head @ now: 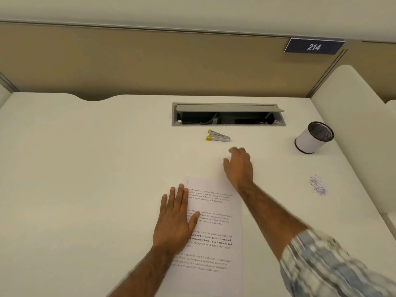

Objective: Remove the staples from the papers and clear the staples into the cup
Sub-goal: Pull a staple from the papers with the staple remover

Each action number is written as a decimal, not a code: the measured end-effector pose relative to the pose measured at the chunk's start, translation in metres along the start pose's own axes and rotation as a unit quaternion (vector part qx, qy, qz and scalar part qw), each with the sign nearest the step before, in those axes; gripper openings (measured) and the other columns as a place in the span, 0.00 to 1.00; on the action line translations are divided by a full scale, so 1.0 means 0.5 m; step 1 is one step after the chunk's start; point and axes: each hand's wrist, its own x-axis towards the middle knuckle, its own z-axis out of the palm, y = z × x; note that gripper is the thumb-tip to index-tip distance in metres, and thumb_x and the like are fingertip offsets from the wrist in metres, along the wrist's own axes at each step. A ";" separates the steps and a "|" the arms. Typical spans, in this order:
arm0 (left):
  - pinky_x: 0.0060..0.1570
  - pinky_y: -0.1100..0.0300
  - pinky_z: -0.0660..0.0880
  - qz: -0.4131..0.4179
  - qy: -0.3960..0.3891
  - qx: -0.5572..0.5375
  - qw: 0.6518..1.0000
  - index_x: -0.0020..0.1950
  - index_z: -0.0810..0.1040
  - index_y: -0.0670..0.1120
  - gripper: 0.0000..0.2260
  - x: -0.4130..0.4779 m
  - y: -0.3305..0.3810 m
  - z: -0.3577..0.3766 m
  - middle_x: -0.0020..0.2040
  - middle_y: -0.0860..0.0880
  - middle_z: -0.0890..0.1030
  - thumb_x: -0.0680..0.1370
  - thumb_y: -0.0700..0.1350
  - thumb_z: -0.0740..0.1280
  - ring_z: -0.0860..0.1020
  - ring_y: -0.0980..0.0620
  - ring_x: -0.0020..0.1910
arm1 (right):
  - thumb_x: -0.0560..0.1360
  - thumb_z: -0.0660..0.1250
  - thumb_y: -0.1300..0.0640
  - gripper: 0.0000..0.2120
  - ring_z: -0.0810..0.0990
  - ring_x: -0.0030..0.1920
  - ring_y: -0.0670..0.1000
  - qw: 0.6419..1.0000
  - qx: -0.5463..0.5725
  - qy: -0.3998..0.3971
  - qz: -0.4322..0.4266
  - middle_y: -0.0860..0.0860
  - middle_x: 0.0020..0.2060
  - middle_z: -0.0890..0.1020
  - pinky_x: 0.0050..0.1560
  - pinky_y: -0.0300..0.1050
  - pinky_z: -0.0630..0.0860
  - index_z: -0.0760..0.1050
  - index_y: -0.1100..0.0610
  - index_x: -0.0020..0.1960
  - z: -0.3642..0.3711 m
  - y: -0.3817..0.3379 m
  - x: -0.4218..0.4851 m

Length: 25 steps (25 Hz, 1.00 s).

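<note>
**Right hand** point(239, 166): released, grasping nothing. The fingers are loosely bent and a little blurred. It hovers over bare desk just beyond the far right corner of the papers, forearm stretched out across that corner.

**Left hand** point(175, 217): released, lying flat with straight fingers. It presses on the left edge of the papers, partly on the sheet and partly on the desk.

**White printed sheets of paper** point(214, 232): lie flat at the near middle, long axis running away from the person. A faint mark shows at the far left corner, too small to tell if it is a staple.

**Small grey metal staple remover with yellow tips** point(218, 136): beyond the papers' far edge, apart from both hands.
- It lies ahead of the right fingertips and slightly to their left.
- Its long axis runs left to right, wide yellow end to the left and narrow end to the right.
- The right hand is much the nearer and would likely take it.

**White cylindrical cup with dark mesh lining** point(314, 138): upright, well to the right of the papers and beyond them.

**Loose heap of small silvery staples** point(318, 185): right of the papers, nearer the person than the cup.

**Pale desk** point(85, 168): bears everything listed. An open grey cable tray point(227, 114) is set into it beyond the staple remover.
</note>
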 end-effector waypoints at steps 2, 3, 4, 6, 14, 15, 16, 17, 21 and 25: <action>0.80 0.48 0.38 -0.003 0.005 -0.004 1.000 0.84 0.36 0.48 0.35 -0.001 -0.002 0.002 0.84 0.52 0.35 0.83 0.67 0.37 0.34 0.51 0.83 | 0.78 0.65 0.52 0.20 0.72 0.62 0.60 0.998 -0.053 -0.023 -0.016 0.57 0.62 0.72 0.57 0.56 0.73 0.69 0.57 0.68 0.007 -0.016 0.095; 0.81 0.48 0.38 -0.003 0.007 -0.003 1.000 0.84 0.36 0.48 0.34 -0.002 -0.003 0.004 0.84 0.52 0.35 0.84 0.66 0.39 0.34 0.51 0.83 | 0.78 0.65 0.51 0.22 0.71 0.62 0.60 0.996 -0.072 -0.042 -0.028 0.58 0.63 0.71 0.57 0.56 0.73 0.68 0.57 0.69 0.011 -0.020 0.131; 0.80 0.48 0.39 -0.002 0.011 -0.002 1.000 0.84 0.36 0.49 0.34 -0.002 -0.002 0.006 0.84 0.52 0.35 0.84 0.65 0.41 0.34 0.51 0.83 | 0.78 0.65 0.50 0.22 0.70 0.62 0.60 0.993 -0.092 -0.066 -0.042 0.58 0.63 0.70 0.56 0.56 0.73 0.68 0.56 0.69 0.015 -0.021 0.160; 0.80 0.48 0.39 -0.001 0.014 -0.004 1.000 0.84 0.37 0.48 0.33 -0.002 -0.003 0.007 0.85 0.51 0.36 0.85 0.63 0.44 0.35 0.51 0.83 | 0.78 0.64 0.50 0.20 0.71 0.61 0.59 0.981 -0.143 -0.101 -0.079 0.57 0.61 0.71 0.55 0.56 0.74 0.70 0.56 0.67 0.026 -0.019 0.199; 0.81 0.47 0.40 -0.003 0.003 0.001 1.000 0.85 0.40 0.46 0.32 -0.001 0.000 0.001 0.85 0.49 0.38 0.86 0.61 0.45 0.35 0.50 0.83 | 0.74 0.67 0.59 0.06 0.78 0.49 0.55 0.995 0.052 -0.063 -0.055 0.54 0.50 0.81 0.44 0.45 0.71 0.79 0.55 0.50 0.020 0.005 0.189; 0.81 0.47 0.40 -0.003 0.002 0.001 1.000 0.85 0.41 0.46 0.32 -0.001 0.000 0.001 0.85 0.49 0.39 0.86 0.61 0.45 0.36 0.50 0.83 | 0.73 0.69 0.58 0.05 0.78 0.47 0.53 0.989 0.130 -0.055 -0.039 0.53 0.48 0.82 0.44 0.45 0.72 0.79 0.55 0.49 0.012 0.009 0.168; 0.81 0.46 0.41 -0.003 0.002 0.003 1.000 0.85 0.42 0.46 0.32 -0.001 0.000 0.001 0.85 0.48 0.40 0.86 0.61 0.46 0.37 0.49 0.84 | 0.73 0.72 0.58 0.05 0.79 0.46 0.53 0.974 0.221 -0.053 -0.017 0.52 0.47 0.83 0.43 0.48 0.75 0.79 0.55 0.48 0.002 0.012 0.142; 0.81 0.46 0.42 -0.003 0.001 0.004 1.000 0.85 0.43 0.45 0.32 -0.001 0.001 0.000 0.86 0.48 0.41 0.86 0.61 0.46 0.38 0.48 0.84 | 0.72 0.73 0.57 0.06 0.81 0.47 0.54 0.947 0.316 -0.058 0.011 0.52 0.47 0.84 0.45 0.52 0.80 0.80 0.56 0.48 -0.009 0.013 0.114; 0.81 0.46 0.41 -0.007 -0.007 0.009 1.000 0.85 0.43 0.45 0.33 -0.001 0.002 -0.003 0.86 0.48 0.41 0.86 0.60 0.47 0.38 0.48 0.84 | 0.79 0.67 0.59 0.04 0.83 0.55 0.61 0.733 0.650 -0.157 0.126 0.58 0.53 0.84 0.57 0.61 0.80 0.77 0.58 0.52 -0.032 0.018 0.004; 0.82 0.46 0.39 -0.008 -0.019 0.007 1.000 0.85 0.41 0.46 0.33 0.000 0.004 -0.006 0.85 0.48 0.39 0.85 0.61 0.45 0.36 0.48 0.83 | 0.80 0.61 0.55 0.13 0.83 0.43 0.58 0.606 0.719 -0.238 0.243 0.59 0.44 0.82 0.50 0.57 0.82 0.77 0.61 0.59 -0.034 -0.005 -0.060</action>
